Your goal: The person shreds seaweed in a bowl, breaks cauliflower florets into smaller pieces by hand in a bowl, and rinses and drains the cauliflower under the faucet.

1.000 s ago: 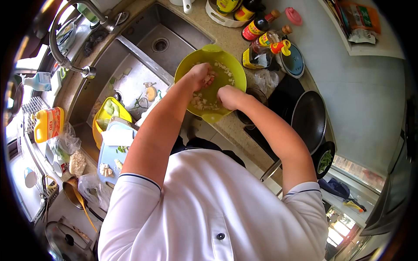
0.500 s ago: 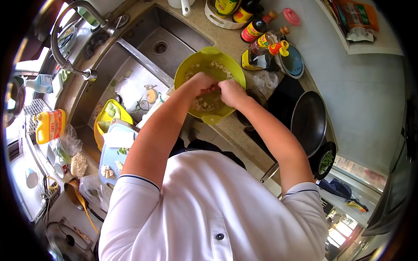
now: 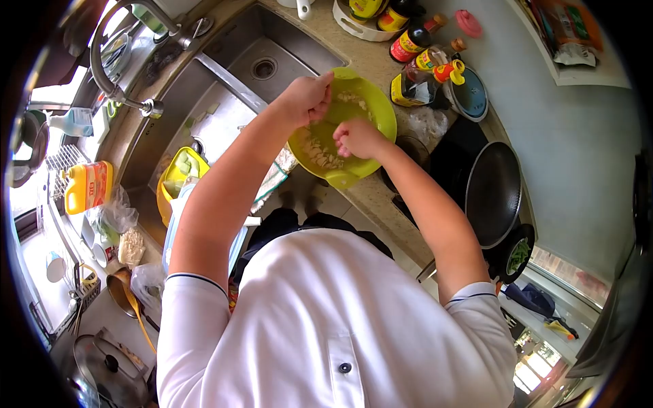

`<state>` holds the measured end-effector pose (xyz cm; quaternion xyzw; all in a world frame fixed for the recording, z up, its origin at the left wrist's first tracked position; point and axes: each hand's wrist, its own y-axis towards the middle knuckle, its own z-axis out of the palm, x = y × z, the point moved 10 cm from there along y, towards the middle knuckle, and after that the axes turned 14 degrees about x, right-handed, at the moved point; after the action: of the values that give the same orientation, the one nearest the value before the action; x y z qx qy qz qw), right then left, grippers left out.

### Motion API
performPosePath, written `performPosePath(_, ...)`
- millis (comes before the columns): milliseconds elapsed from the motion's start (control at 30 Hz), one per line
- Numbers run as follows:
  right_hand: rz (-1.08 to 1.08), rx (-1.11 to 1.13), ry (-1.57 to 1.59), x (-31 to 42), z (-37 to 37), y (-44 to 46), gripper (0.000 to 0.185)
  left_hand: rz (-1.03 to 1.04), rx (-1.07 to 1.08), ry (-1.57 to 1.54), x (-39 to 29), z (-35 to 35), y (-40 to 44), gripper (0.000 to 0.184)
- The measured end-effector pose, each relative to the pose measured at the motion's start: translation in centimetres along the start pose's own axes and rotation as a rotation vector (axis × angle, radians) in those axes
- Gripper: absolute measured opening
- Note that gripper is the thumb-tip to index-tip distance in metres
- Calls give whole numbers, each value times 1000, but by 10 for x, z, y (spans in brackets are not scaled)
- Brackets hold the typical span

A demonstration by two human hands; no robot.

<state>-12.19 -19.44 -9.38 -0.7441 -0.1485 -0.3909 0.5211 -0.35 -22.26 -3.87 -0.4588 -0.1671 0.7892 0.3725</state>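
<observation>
Two hands work at the yellow-green bowl (image 3: 381, 126), which shows across the front edge of the bench (image 3: 377, 211), overlapping the near right corner of the sink (image 3: 235, 58) in the view; whether it rests on that edge or is partly held up, I cannot tell. Pale pieces (image 3: 323, 155) lie in it, some toward the front edge, others toward the back.

The left hand (image 3: 306, 100) is at the rim on the sink side, fingers curled in; whether they grip the rim, a piece or nothing is hidden. The right hand (image 3: 358, 139) is over the inside of the bowl, fingers bent into a loose curl, and I cannot tell if a piece is in them.

The step in hand looks like breaking up or sorting the pieces by hand. By my judgement, the next move calls for both hands to stay inside the rim, so that anything released lands in the bowl, and for a steady bowl at that front edge, clear of the sink's corner
</observation>
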Motion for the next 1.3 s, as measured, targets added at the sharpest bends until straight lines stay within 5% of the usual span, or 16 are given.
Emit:
performPosePath(100,-163,-15,283,28,15,8,15,37,-13,-2,-8,-7,-2,42)
performPosePath(167,-135,-61,105,31,23,21,17,58,10,-53,-8,-9,-1,41)
performPosePath(233,-178,-247,-436,55,26,21,23,57,14,-59,-9,-9,-2,40)
performPosePath(300,-163,-231,-409,51,36,25,26,53,18,-64,-8,-9,-3,40)
performPosePath(600,-239,-31,-15,46,45,34,19,46,51,-125,-5,-8,-1,40)
performPosePath(667,-94,173,673,31,52,26,17,20,113,-198,2,-12,4,40)
performPosePath(800,-120,282,1020,37,31,-6,15,71,132,-226,4,-13,1,36)
performPosePath(900,-215,176,1091,46,5,-38,18,72,-52,-130,9,-21,-11,29)
performPosePath(1133,-376,-9,1009,68,-36,-87,20,136,285,-192,35,28,-24,17)
performPosePath(1300,-413,-114,910,67,-46,-94,20,263,285,-122,37,46,-27,21)
